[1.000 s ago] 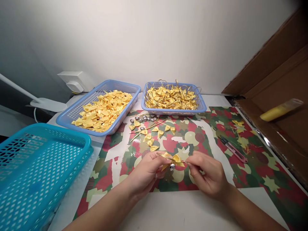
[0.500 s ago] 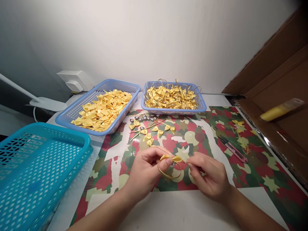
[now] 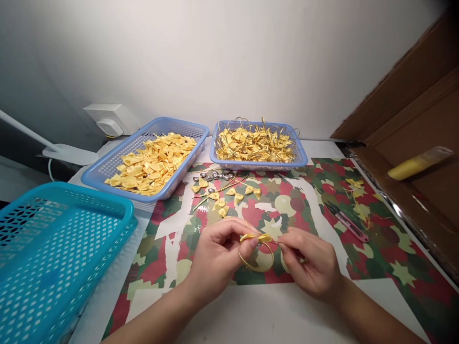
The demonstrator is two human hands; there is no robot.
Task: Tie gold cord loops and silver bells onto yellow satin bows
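Between thumb and fingers, my left hand [image 3: 218, 258] pinches a yellow satin bow [image 3: 264, 237]. A gold cord loop [image 3: 256, 267] hangs below the bow, curving round under the thumb. Just to the right, my right hand [image 3: 310, 260] is closed in a pinch by the bow's right end; a thin thing at its fingertips is too small to name. Beyond the hands lie several loose yellow bows [image 3: 234, 195], silver bells [image 3: 215, 176] and lengths of gold cord [image 3: 201, 202] on the patterned sheet.
Bows fill the left blue basket [image 3: 89, 177]; bows with gold loops fill the right blue basket [image 3: 258, 167]. A teal basket [image 3: 124, 203] stands at left. Pink-handled thread snips [image 3: 347, 224] lie at right. A tube with yellow contents [image 3: 409, 168] is by the cardboard [image 3: 423, 110].
The gold loop has shifted slightly right and the bow has tilted in my left hand. The bell-like silver piece seen under the bow is now hidden. My right hand has hardly moved.
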